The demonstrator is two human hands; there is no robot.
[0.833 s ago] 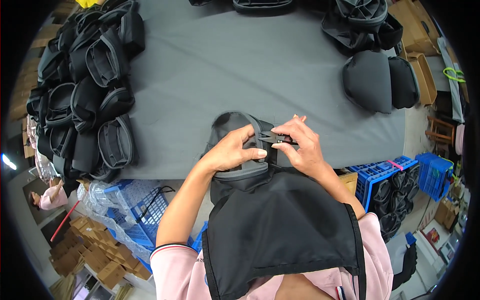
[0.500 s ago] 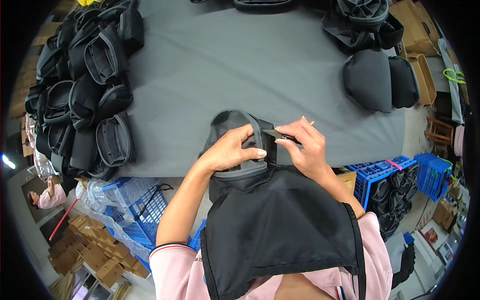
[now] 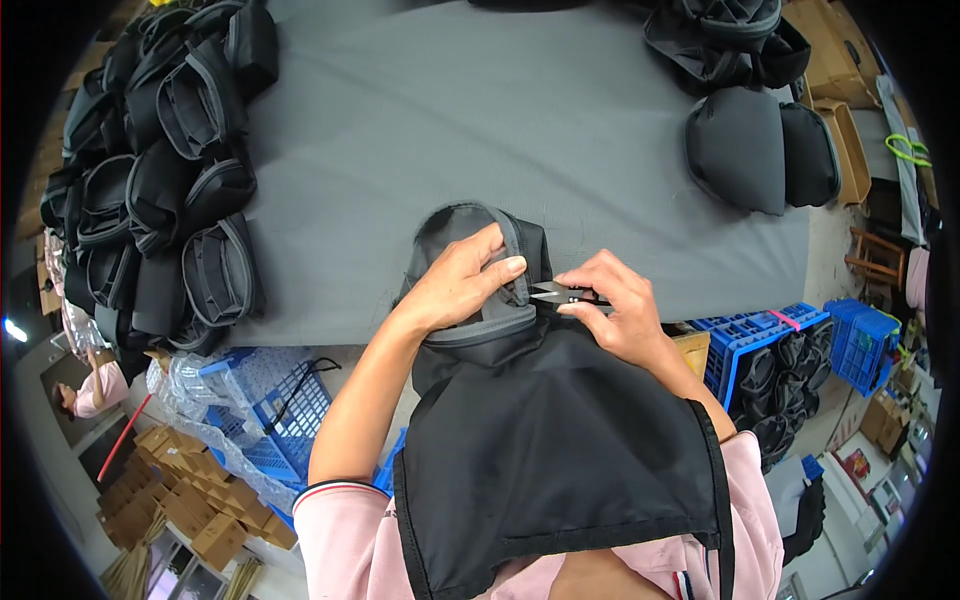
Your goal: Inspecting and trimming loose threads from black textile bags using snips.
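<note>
A dark grey fabric pouch [image 3: 462, 225] with a zipper lies at the near edge of the grey table [image 3: 450, 110]. My left hand [image 3: 460, 280] presses down on the pouch and pinches its zipper edge. Just to the right, my right hand [image 3: 615, 310] holds small thread snips [image 3: 553, 293], their blades pointing left at the zipper edge by my left fingertips. A black apron covers my chest below the hands.
A pile of several black pouches [image 3: 160, 180] fills the table's left side. More dark pouches [image 3: 760, 145] lie at the far right. Blue crates [image 3: 800, 345] stand right of the table, another blue crate [image 3: 275, 420] lower left, with cardboard boxes [image 3: 170, 490] beyond.
My right hand has shifted right and down off the pouch. The snips now point at the zipper edge under my left fingers.
</note>
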